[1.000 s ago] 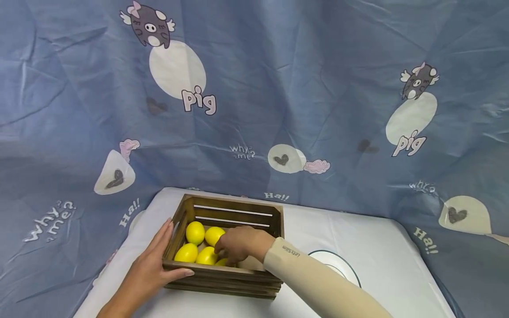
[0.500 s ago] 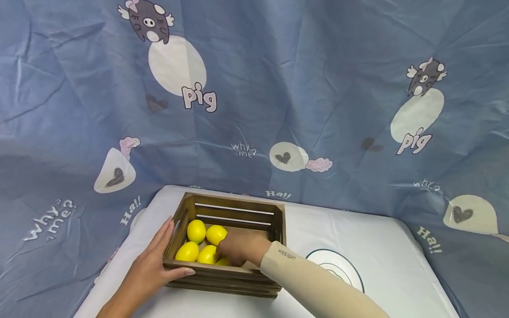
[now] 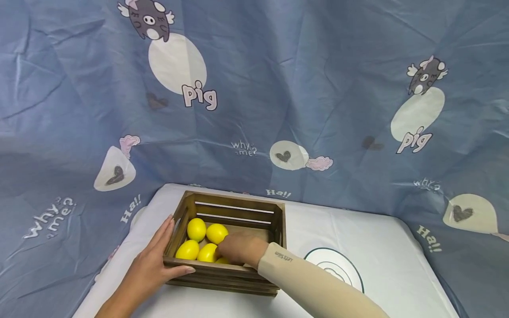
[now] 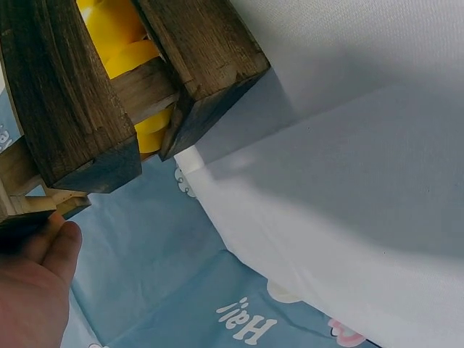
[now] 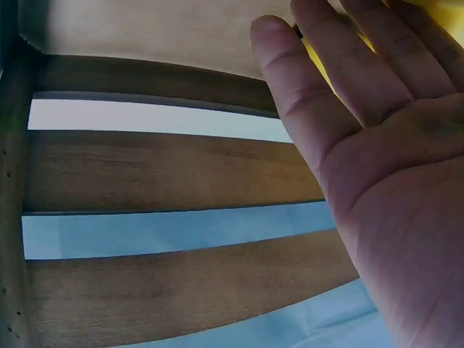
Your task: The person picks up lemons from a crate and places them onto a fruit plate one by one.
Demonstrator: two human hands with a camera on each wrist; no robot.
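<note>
A brown slatted wooden crate (image 3: pixel 234 196) stands on the white table, with several yellow lemons (image 3: pixel 196 229) in its left half. My left hand (image 3: pixel 148 263) rests around the crate's front left corner, fingers straight along the left side and thumb on the front board. Inside the crate, my right hand (image 3: pixel 243 248) reaches down beside the lemons near the front wall. Its fingers (image 5: pixel 348 65) look extended in the right wrist view, with yellow showing between and behind them. One front lemon (image 3: pixel 222 260) is mostly hidden by the right hand and front board.
A white plate (image 3: pixel 351 270) with dark rings lies on the white table (image 3: pixel 381 247), right of the crate and partly behind the right sleeve (image 3: pixel 310 278). A blue printed cloth (image 3: pixel 254 110) hangs behind the table.
The right hand has sunk slightly deeper among the lemons, its fingers more hidden. The left hand keeps its place on the crate. The head view has shifted slightly.
</note>
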